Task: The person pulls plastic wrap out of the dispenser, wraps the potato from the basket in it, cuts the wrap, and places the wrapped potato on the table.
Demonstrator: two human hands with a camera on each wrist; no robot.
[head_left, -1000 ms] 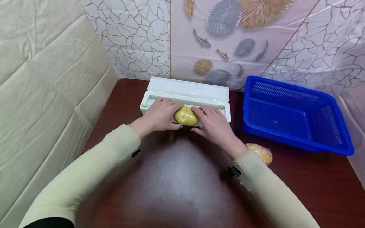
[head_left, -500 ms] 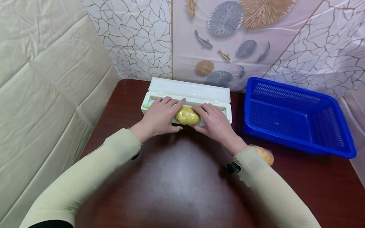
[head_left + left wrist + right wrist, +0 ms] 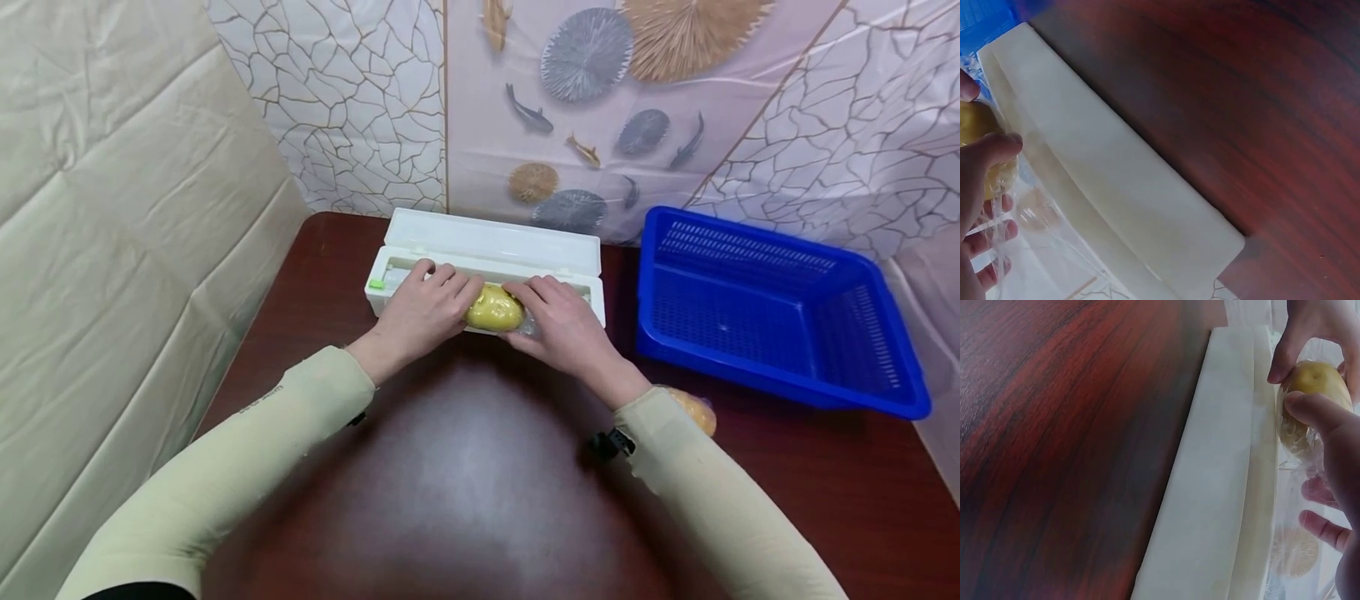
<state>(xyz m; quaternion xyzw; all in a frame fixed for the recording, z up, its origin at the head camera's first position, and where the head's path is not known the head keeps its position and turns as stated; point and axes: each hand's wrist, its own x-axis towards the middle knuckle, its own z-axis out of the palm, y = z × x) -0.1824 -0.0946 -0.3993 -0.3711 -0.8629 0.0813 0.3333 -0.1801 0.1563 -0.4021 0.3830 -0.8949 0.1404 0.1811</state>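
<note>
A potato [image 3: 495, 309] in clear cling film is held between the two hands over the front of a white cling film dispenser [image 3: 555, 318], whose lid stands raised. My left hand [image 3: 427, 310] grips the potato's left end, fingers bent over the film. At the other end, my right hand [image 3: 564, 323] holds it with fingertips on top and the thumb low on the near side. In the right wrist view, the right thumb presses the potato [image 3: 1317, 380] and stretched film [image 3: 1297, 440] gathers below it. The left wrist view shows film [image 3: 1041, 231] spread beneath the left fingers.
A blue plastic basket [image 3: 780, 385] stands on the brown table [image 3: 465, 467] at the right. A second wrapped potato [image 3: 693, 410] lies by the right sleeve, partly hidden. A green slider [image 3: 377, 284] sits at the dispenser's left end. A patterned wall covering [image 3: 352, 125] hangs behind.
The left hand's fingers have bent more and its thumb has moved in under the potato, out of sight. The potato has turned slightly, and the right hand has barely moved.
</note>
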